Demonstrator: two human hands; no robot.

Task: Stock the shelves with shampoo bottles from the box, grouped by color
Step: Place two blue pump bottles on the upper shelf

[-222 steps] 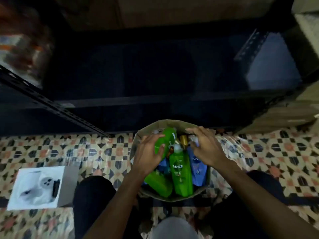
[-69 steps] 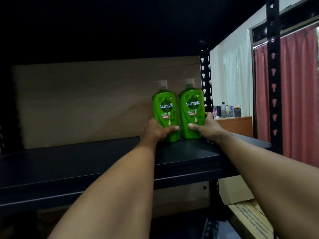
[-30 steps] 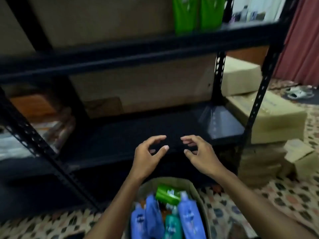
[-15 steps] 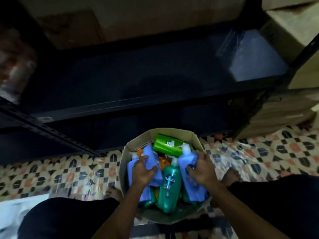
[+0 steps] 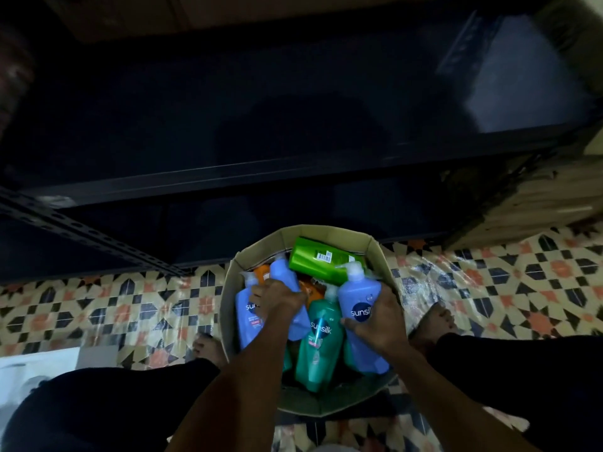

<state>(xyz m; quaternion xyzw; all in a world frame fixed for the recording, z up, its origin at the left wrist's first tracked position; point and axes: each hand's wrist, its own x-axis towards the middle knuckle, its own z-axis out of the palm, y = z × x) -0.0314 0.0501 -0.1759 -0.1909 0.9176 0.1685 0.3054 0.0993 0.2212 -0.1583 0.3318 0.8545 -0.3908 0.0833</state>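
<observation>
The place looks like a small stockroom set up in a home rather than a proper shop. Black slotted-steel shelving point(image 5: 81, 230) stands on a glossy patterned floor covering point(image 5: 130, 305), with worn cartons point(image 5: 538, 197) stacked beside it. An open cardboard box point(image 5: 326, 230) holds branded shampoo bottles point(image 5: 359, 308), and a bare foot point(image 5: 434, 321) rests on the floor.

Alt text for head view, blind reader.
Two hands reach into a cardboard box of shampoo bottles on a patterned floor: the left hand grips a blue bottle, the right hand a second blue bottle. A teal bottle stands between them, a green bottle lies on top, dark shelving beyond.
</observation>
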